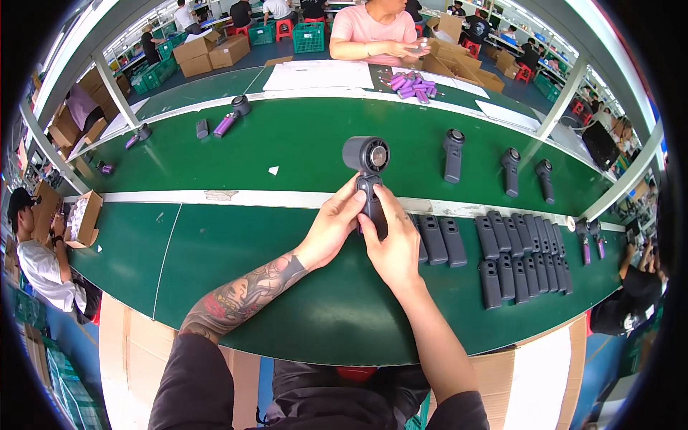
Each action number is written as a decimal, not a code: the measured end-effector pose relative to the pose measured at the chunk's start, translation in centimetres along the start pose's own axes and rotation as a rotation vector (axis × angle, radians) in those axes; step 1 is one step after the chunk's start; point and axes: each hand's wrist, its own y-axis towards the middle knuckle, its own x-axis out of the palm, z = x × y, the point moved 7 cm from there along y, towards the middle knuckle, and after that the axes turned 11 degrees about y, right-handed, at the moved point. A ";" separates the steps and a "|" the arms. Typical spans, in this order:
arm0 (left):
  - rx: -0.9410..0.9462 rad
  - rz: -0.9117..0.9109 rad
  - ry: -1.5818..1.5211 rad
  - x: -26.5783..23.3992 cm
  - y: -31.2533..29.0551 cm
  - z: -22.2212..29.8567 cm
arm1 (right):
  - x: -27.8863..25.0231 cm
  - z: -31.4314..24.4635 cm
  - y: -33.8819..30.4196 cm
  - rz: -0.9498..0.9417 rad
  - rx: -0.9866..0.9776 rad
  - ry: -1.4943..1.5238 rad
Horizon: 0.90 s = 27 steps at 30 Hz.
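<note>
A dark grey handheld fan (pixel 366 155) stands upright between my hands, its round head up and its grille turned slightly right. My left hand (pixel 332 228) grips the handle from the left, its fingers near the neck. On the right side of the same handle, my right hand (pixel 394 242) is closed, with the thumb low on it. The fingers hide part of the handle. Just right of my right hand lie a few grey handle casings (pixel 451 242), side by side on the green table (pixel 236 251).
Two rows of grey casings (pixel 505 278) lie farther right. Beyond the white rail, a green belt (pixel 322 129) carries several fans, including one grey fan (pixel 453 154). Purple batteries (pixel 414 86) are piled before a person in pink (pixel 373 32). A carton (pixel 84 218) stands at left.
</note>
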 end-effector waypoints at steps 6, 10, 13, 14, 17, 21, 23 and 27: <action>0.041 0.001 0.105 -0.3 0.2 -0.1 | 0.1 -0.4 -0.1 -0.054 0.038 -0.084; 0.116 0.019 0.138 -0.2 0.4 0.2 | 0.2 -0.9 0.1 -0.068 -0.027 -0.108; 0.125 0.007 0.172 -0.8 0.6 0.6 | 0.5 -0.6 0.0 -0.063 0.002 -0.018; 0.109 -0.009 0.195 -1.2 0.6 0.8 | 0.7 -0.1 -0.1 -0.055 0.051 0.079; 0.077 -0.042 0.241 -1.4 0.5 1.2 | 1.0 0.8 -0.1 -0.038 0.151 0.277; -0.054 -0.005 0.273 0.3 -0.3 2.2 | 2.1 2.6 -0.9 -0.089 0.632 1.015; 0.074 -0.006 0.472 -0.1 0.2 2.1 | 1.6 2.7 -0.8 -0.097 0.568 0.916; 0.477 0.007 1.027 -0.8 0.3 2.3 | 1.3 2.0 -0.5 -0.139 0.380 0.589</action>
